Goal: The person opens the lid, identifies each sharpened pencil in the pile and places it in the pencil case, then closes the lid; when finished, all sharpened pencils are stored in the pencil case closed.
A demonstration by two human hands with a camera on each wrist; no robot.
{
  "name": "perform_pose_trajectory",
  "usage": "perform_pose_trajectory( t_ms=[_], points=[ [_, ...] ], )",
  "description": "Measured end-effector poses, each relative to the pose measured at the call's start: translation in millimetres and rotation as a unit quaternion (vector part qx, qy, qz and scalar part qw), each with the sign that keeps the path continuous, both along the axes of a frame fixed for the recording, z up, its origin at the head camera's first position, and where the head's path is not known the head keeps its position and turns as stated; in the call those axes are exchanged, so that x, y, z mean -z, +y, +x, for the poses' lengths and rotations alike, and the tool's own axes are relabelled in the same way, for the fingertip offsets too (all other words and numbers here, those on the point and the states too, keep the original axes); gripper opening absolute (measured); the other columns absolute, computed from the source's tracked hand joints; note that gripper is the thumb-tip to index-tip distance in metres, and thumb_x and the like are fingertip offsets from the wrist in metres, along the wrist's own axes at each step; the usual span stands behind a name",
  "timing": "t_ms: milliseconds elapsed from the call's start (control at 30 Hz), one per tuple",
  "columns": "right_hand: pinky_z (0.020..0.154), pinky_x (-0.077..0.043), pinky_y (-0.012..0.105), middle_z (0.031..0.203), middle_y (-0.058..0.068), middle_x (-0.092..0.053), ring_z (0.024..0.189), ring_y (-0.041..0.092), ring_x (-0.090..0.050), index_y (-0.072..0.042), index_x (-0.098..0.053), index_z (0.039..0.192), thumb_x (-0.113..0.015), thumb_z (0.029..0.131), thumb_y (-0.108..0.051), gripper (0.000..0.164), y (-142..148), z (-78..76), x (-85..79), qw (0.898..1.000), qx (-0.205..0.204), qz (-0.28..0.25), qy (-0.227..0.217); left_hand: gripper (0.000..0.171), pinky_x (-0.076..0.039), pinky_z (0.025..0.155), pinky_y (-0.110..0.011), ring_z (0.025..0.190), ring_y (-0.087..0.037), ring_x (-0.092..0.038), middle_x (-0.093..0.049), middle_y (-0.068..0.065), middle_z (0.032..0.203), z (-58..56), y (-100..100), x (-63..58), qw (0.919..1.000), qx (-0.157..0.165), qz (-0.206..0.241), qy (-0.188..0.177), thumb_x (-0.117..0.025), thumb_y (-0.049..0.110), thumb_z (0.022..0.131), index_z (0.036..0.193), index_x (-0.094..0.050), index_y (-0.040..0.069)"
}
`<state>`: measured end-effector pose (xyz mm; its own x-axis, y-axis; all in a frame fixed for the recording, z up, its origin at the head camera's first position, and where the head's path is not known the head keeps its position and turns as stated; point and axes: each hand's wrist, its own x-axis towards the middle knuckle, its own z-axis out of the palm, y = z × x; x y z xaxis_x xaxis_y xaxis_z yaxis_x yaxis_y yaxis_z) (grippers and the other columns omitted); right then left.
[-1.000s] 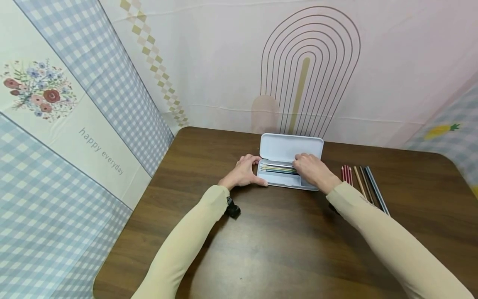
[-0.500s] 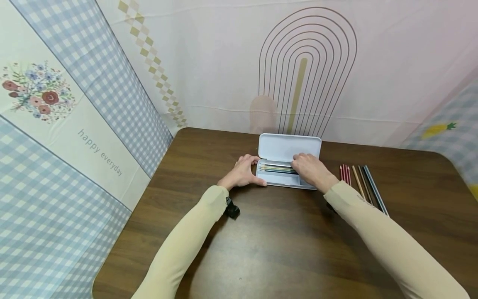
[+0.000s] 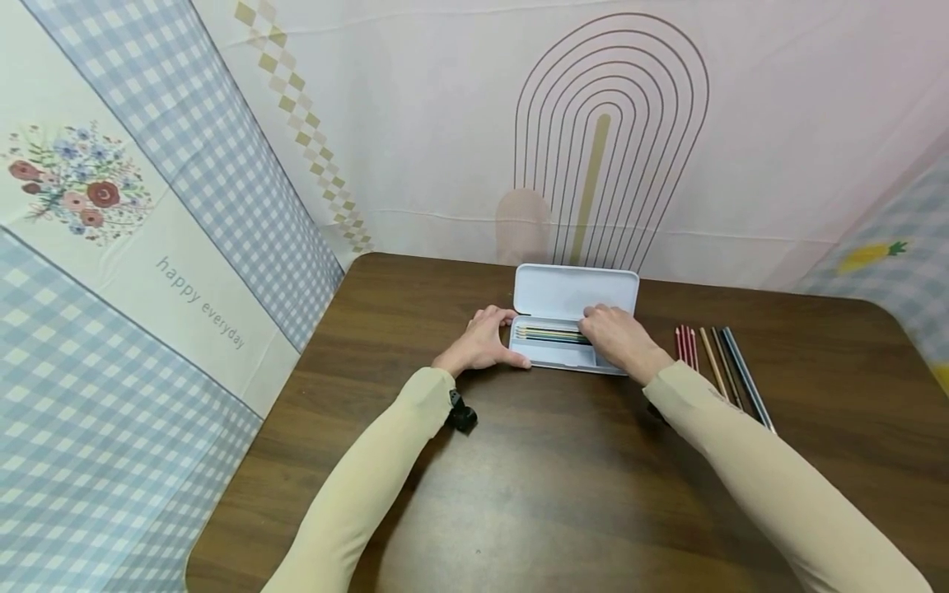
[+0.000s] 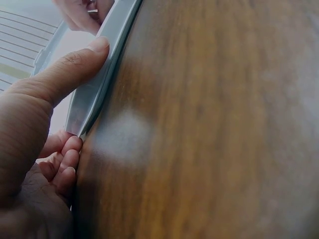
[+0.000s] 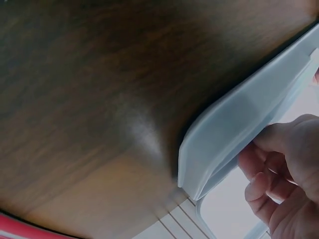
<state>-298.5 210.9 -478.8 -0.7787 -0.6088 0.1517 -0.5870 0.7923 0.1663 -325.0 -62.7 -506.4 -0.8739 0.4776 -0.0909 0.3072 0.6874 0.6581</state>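
Note:
A pale, flat pencil case lies on the table with its hinged lid raised at the back. Several colored pencils lie lengthwise in its rear part, tips to the left. My left hand grips the case's left end; in the left wrist view its thumb presses the front rim and its fingers reach round the end. My right hand reaches into the right part, fingers curled at the pencils' right ends, which it hides. In the right wrist view the thumb and index finger dip behind the case wall.
Right of the case lie several red pencils, a tan pencil, a dark pencil and blue-grey pencils, partly behind my right sleeve. A patterned cloth hangs behind the table.
The pencils in the case have shifted slightly and lie more evenly side by side at their tips. Both hands stay in nearly the same place.

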Motion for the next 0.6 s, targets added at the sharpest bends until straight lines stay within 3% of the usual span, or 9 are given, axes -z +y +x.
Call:
perform_pose_trajectory(
  t_ms=[167,300,467,600],
  points=[
    [0.071,-0.062,0.047,0.084,0.018,-0.071,0.078,0.033,-0.069,0.001,-0.078,0.090,-0.064,0.096,0.013,0.020,1,4.0,-1.6,1.000,0.018,-0.020,-0.012,0.096,-0.038,0.123,-0.046,0.136,-0.030,-0.046,-0.058,-0.014,0.145,-1.6,0,2.8,0.9999,-0.006,0.007,-0.005,-0.099,0.043,0.076,0.154,-0.056,0.008],
    [0.068,-0.060,0.049,0.082,0.017,-0.069,0.076,0.035,-0.068,0.002,-0.077,0.087,-0.065,0.096,0.009,0.017,2,12.5,-5.2,0.996,0.048,-0.079,-0.019,0.097,-0.039,0.123,-0.047,0.138,-0.031,-0.047,-0.059,-0.014,0.146,0.3,0,0.0,0.9999,0.005,-0.008,0.008,-0.097,0.048,0.077,0.155,-0.055,0.008],
    [0.064,-0.059,0.051,0.081,0.018,-0.068,0.072,0.035,-0.069,0.004,-0.074,0.086,-0.064,0.097,0.002,0.015,5,27.1,-14.8,0.982,0.101,-0.160,-0.025,0.096,-0.039,0.123,-0.046,0.137,-0.031,-0.047,-0.058,-0.015,0.145,0.3,0,0.8,1.0000,0.003,-0.003,0.005,-0.097,0.045,0.077,0.155,-0.055,0.008],
    [0.070,-0.060,0.058,0.093,0.026,-0.073,0.080,0.043,-0.073,0.008,-0.078,0.101,-0.063,0.098,-0.002,0.018,8,39.3,-26.2,0.964,0.153,-0.216,-0.026,0.096,-0.039,0.123,-0.047,0.137,-0.031,-0.047,-0.058,-0.014,0.145,-0.4,0,0.3,1.0000,0.000,-0.004,0.004,-0.098,0.043,0.077,0.155,-0.055,0.007]
  ],
)
